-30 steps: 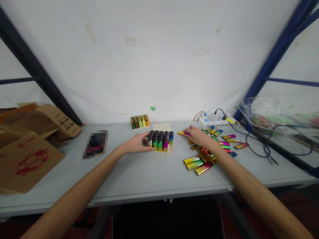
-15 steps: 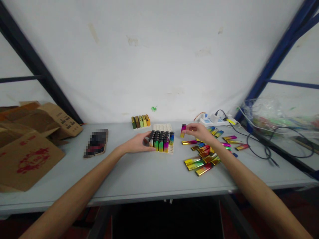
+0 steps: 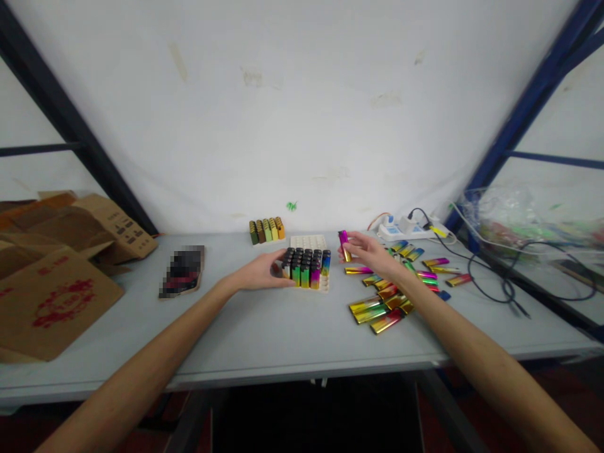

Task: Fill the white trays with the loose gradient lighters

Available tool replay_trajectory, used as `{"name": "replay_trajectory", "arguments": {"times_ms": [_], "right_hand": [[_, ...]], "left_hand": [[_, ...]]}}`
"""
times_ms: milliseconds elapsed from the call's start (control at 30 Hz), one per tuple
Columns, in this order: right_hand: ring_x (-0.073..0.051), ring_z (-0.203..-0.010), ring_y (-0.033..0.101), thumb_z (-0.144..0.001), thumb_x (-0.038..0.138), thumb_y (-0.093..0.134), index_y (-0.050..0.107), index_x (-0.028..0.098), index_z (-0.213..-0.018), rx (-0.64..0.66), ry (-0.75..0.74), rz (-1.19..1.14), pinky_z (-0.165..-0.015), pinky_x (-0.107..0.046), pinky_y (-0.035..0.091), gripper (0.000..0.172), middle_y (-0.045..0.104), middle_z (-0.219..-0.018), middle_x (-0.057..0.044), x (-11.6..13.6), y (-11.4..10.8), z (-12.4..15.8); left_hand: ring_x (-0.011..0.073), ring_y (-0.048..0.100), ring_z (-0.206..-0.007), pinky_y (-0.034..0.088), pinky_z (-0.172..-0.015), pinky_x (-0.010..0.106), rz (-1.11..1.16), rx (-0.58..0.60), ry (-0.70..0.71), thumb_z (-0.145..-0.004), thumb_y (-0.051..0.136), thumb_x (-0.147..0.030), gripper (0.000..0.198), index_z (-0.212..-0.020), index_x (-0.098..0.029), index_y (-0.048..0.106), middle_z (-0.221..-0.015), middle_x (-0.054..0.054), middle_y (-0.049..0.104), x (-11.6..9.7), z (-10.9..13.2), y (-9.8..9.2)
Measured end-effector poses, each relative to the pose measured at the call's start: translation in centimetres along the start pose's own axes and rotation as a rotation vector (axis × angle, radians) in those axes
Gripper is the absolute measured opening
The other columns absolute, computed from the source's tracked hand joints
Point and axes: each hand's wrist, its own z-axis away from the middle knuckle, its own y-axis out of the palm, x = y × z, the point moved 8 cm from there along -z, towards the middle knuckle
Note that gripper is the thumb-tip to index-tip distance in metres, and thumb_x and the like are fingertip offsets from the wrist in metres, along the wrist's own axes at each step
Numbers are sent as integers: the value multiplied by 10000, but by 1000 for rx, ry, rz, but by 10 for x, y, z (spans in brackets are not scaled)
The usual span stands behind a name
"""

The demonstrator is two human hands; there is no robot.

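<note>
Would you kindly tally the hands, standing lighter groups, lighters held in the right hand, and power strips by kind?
Hands: 2, left hand and right hand
Standing lighter groups: 2, front group and rear group
Held lighter: 1
Power strip: 1
Total: 6

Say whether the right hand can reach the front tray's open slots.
Probably yes: the right hand, holding a lighter, is near the front tray, and nothing visible blocks its open slots.

Cardboard boxes [image 3: 75, 296] at left — white power strip [image 3: 392, 234], black cable [image 3: 508, 290], clear plastic [image 3: 503, 211] at right.
</note>
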Motion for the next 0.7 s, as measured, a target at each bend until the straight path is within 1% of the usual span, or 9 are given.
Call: {"name": "replay_trajectory", "arguments": {"times_ms": [100, 133, 200, 267, 333, 400, 533, 600, 700], "right_hand": [[-178, -883, 673, -857, 494, 715, 609, 190, -1128, 34, 28, -26, -848, -380, 589, 420, 651, -987, -42, -3, 4, -1], [-165, -846, 659, -867, 494, 703, 604, 187, -1115, 47, 35, -26, -818, -360, 585, 407, 632, -959, -33, -4, 5, -1], [-127, -725, 597, -879, 517, 680, 585, 184, -1046, 55, 33, -14, -700, -296, 548, 384, 588, -868, -4, -6, 7, -3], [-96, -596, 476, -876, 576, 657, 555, 194, -976, 37, 30, -17, -551, -237, 443, 407, 494, -738, 43, -7, 8, -4], [-84, -515, 343, -867, 655, 617, 528, 210, -923, 5, 59, -32, -463, -217, 307, 458, 360, -647, 84, -9, 7, -5], [-83, -488, 279, -859, 725, 570, 495, 219, -828, -48, 83, -3, -443, -225, 242, 513, 299, -616, 92, -9, 4, -4], [-93, -501, 304, -858, 792, 500, 379, 230, -633, -178, 18, 235, -473, -256, 249, 617, 331, -557, 61, 0, -8, 0], [-96, -504, 297, -867, 774, 496, 350, 233, -589, -239, -3, 348, -485, -267, 234, 625, 318, -533, 53, 3, -14, 2], [-100, -493, 283, -889, 685, 490, 335, 238, -556, -318, 9, 436, -486, -276, 217, 579, 301, -510, 47, 2, -20, 3]], "left_hand": [[241, 686, -872, 582, -804, 365, -1, 9, 5, -761, 759, -619, 759, -1361, -193, 575, -1227, 95, 701, 2, 0, 1], [242, 688, -876, 580, -801, 361, -2, 13, 4, -764, 759, -617, 759, -1365, -193, 571, -1235, 96, 698, 3, -1, 1], [244, 692, -888, 579, -795, 355, -5, 17, -6, -766, 762, -612, 772, -1382, -194, 558, -1261, 98, 688, 5, -1, 2], [247, 694, -898, 580, -795, 357, -9, 17, -14, -764, 767, -607, 783, -1393, -196, 550, -1272, 97, 683, 5, -1, 2], [249, 694, -901, 583, -803, 364, -14, 15, -15, -761, 769, -606, 778, -1387, -196, 554, -1255, 91, 690, 5, -1, 2], [249, 693, -901, 583, -810, 366, -16, 13, -14, -762, 769, -606, 769, -1377, -195, 560, -1235, 88, 697, 3, 0, 1], [246, 691, -893, 578, -789, 353, -4, 21, -17, -765, 768, -606, 754, -1366, -197, 569, -1256, 89, 691, 1, 0, 1], [245, 689, -890, 576, -788, 351, -3, 20, -17, -764, 771, -603, 747, -1360, -198, 572, -1269, 87, 686, 0, -1, 1], [246, 689, -889, 576, -795, 356, -10, 17, -16, -768, 769, -599, 743, -1360, -196, 569, -1249, 87, 692, 1, 0, 1]]}}
